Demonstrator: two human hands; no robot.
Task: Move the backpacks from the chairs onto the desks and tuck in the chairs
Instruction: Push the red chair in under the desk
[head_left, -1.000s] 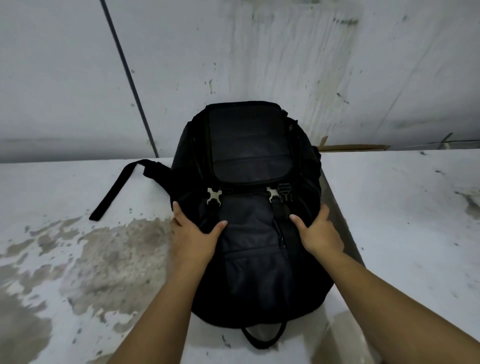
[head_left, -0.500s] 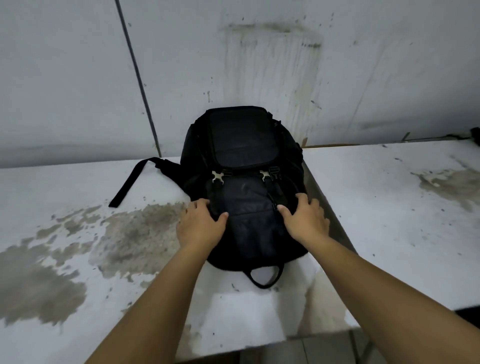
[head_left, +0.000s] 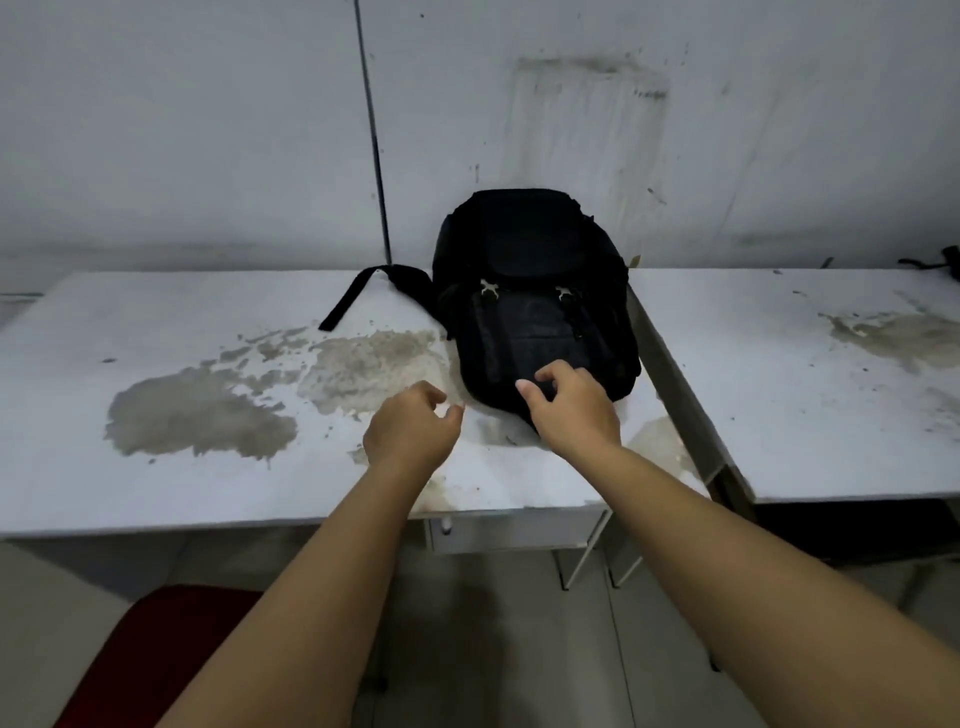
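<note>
Backpack lies on the stained white desk with its top against the wall, near the desk's right edge, strap trailing left. Both hands have come off it since half a second ago: left hand hangs above the desk with fingers loosely curled, holding nothing; right hand is relaxed over the pack's lower end, contact unclear. Placement looks done; judged next step is tucking in the red chair, visible at bottom left, not yet under the desk
</note>
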